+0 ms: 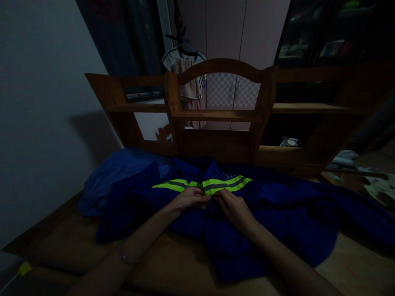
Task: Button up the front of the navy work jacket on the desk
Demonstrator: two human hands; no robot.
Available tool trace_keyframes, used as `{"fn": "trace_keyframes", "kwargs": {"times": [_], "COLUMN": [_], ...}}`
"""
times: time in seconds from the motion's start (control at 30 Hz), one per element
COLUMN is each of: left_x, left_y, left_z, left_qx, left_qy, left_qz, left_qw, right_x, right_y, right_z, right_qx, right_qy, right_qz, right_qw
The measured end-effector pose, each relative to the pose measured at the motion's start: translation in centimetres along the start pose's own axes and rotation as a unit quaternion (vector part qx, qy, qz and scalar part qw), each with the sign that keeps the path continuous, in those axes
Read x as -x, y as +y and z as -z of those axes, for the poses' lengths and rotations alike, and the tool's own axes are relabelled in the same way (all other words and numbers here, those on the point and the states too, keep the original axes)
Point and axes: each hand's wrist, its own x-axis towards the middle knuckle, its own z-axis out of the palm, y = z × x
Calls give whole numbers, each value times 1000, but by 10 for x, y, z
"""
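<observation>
A dark blue work jacket [271, 222] lies spread out, collar toward the shelf, with yellow-green and grey reflective bands [228, 184] across its chest. My left hand [191, 198] pinches the jacket's front edge just below the band. Close beside it, my right hand [232, 205] grips the opposite front edge, its fingertips almost meeting those of the left. Whatever small part of the front opening sits between the fingertips is too dark and small to make out. A bracelet circles my left forearm.
Lighter blue cloth [120, 170] is bunched at the left against the wall. A wooden shelf unit [216, 117] stands behind the jacket. Clothes hang on a rack [185, 61] beyond it. Papers and other items [345, 158] lie at the right. The wooden surface [166, 263] shows in front.
</observation>
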Motion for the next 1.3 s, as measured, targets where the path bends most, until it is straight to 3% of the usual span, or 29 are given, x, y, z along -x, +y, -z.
{"fn": "trace_keyframes", "kwargs": {"times": [0.13,0.3,0.6,0.9,1.13,1.3], "left_x": [1,3,7,3,1,1], "left_y": [4,6,9,5,3,5], "left_z": [0,0,-7,-6,-10,-7], "left_qx": [8,-22,-36,19,-17,28], "left_qy": [-4,-11,48,32,32,23], "left_qz": [-3,-24,-56,-62,-100,-77], "left_qw": [1000,999,997,997,994,996], "right_x": [0,1,1,3,1,1], "right_y": [0,0,1,4,4,3], "right_z": [-2,-1,-1,-2,-3,-3], "right_qx": [11,3,5,45,35,26], "right_qy": [38,41,24,18,11,18], "right_qz": [3,6,15,49,35,17], "right_qw": [999,999,1000,998,999,999]}}
